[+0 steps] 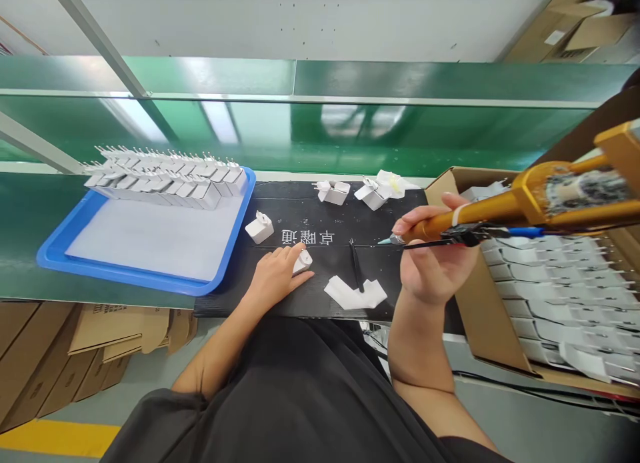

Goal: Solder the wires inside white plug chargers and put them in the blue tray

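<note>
Fingers of the left hand (273, 276) are closed around a white adapter (303, 263) on the black surface (300, 293), hiding much of it; the end peeking out is smooth, boxy and round-cornered. Over right, the right hand (435, 266) grips an orange tool (500, 206), pale tip pointing left (its far end's cut off by the frame). Black tweezers (355, 266) touch white paper (353, 295) between the hands, blue tray (203, 288) out left, open carton (493, 323) right.
</note>
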A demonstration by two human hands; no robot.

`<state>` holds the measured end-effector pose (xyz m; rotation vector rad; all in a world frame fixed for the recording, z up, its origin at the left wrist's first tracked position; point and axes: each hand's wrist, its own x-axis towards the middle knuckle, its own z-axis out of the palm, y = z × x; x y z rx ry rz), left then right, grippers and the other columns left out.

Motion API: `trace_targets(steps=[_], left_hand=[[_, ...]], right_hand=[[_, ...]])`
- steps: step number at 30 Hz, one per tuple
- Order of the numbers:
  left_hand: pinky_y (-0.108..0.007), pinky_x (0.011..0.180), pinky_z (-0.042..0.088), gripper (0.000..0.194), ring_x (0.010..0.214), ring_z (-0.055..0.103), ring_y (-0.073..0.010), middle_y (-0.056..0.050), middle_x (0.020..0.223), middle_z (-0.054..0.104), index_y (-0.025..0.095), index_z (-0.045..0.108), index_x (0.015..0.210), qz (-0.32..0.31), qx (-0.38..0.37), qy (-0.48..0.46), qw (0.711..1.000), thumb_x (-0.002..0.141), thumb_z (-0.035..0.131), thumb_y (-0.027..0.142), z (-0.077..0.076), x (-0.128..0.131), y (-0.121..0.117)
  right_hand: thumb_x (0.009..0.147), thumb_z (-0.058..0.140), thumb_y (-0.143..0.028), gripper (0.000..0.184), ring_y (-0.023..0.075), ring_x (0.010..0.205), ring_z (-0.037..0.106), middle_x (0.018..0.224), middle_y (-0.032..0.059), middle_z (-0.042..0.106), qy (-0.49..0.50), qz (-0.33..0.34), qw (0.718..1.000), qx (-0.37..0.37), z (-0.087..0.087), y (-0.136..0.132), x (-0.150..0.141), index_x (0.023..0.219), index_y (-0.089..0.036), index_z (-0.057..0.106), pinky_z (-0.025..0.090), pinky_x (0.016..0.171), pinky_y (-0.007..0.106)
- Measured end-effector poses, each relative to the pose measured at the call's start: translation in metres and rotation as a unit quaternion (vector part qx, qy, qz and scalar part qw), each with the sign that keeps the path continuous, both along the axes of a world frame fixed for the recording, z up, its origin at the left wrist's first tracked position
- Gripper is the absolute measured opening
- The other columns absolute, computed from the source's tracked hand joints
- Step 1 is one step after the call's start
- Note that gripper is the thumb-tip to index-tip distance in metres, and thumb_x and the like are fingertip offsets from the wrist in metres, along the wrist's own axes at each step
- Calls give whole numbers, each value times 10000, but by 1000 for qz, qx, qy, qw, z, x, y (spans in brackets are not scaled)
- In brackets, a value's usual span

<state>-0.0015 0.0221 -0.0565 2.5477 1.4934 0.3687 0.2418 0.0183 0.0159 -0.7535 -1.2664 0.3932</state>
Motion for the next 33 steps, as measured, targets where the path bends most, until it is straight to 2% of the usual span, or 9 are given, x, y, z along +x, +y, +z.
trace_targets(steps=[8,12,14,16,18,20,24,29,33], left_hand=[[-390,846,467,405,969,624,-268,-96,1057,727,177,562,1298,-33,35,4,999,970,555,414,-4,2,4],[-483,1024,418,355,1171,577,-323,-144,1123,693,184,600,1244,7,101,-43,994,956,584,390,-10,-3,4],[-565,1132,324,333,1365,447,-382,-202,1324,596,179,614,1221,70,151,-61,984,943,606,363,-12,-8,8],[-638,1173,245,356,1491,255,-442,-243,1524,403,167,614,1220,126,179,-78,973,928,627,371,-13,-14,14],[-657,1166,258,409,1520,164,-470,-257,1609,244,159,599,1251,148,175,-91,969,918,639,392,-12,-19,21],[-614,1132,350,445,1490,257,-454,-263,1595,261,168,575,1303,145,147,-91,974,923,631,391,-10,-24,28],[-521,1030,477,520,1278,513,-380,-234,1388,504,187,528,1400,131,101,-44,985,926,620,380,-6,-30,36],[-478,980,501,597,1172,573,-339,-197,1305,558,191,467,1465,119,87,-7,989,903,631,303,3,-34,33],[-449,964,492,595,1122,596,-331,-189,1241,606,161,463,1456,165,118,-38,979,924,605,388,24,-49,39]], right_hand=[[755,772,-399,482,172,676,578,918,21,663,44,12,999,-1,4,-2,-3,1220,-345,656,500,605,351],[738,786,-369,500,149,692,596,919,11,678,56,16,998,-10,6,-5,-2,1220,-332,660,524,626,326],[733,787,-366,501,154,685,598,915,11,681,58,10,998,-14,6,-5,-1,1217,-337,662,528,622,335],[729,787,-358,495,163,676,596,908,17,684,60,5,998,-14,5,-6,1,1209,-337,668,525,613,346],[725,789,-344,489,166,676,599,904,20,690,64,4,998,-13,4,-6,2,1201,-335,674,519,612,349],[722,791,-337,484,162,680,605,901,17,696,66,6,998,-13,4,-5,3,1192,-327,678,513,618,340],[722,795,-331,491,148,685,613,909,7,702,71,15,997,-14,2,-4,5,1198,-303,676,501,636,319],[712,801,-312,509,164,695,614,920,1,708,78,14,997,-15,1,-4,6,1205,-318,677,501,648,339],[701,811,-285,512,162,708,618,916,5,716,82,28,996,-16,-1,-3,10,1198,-300,686,505,653,331]])
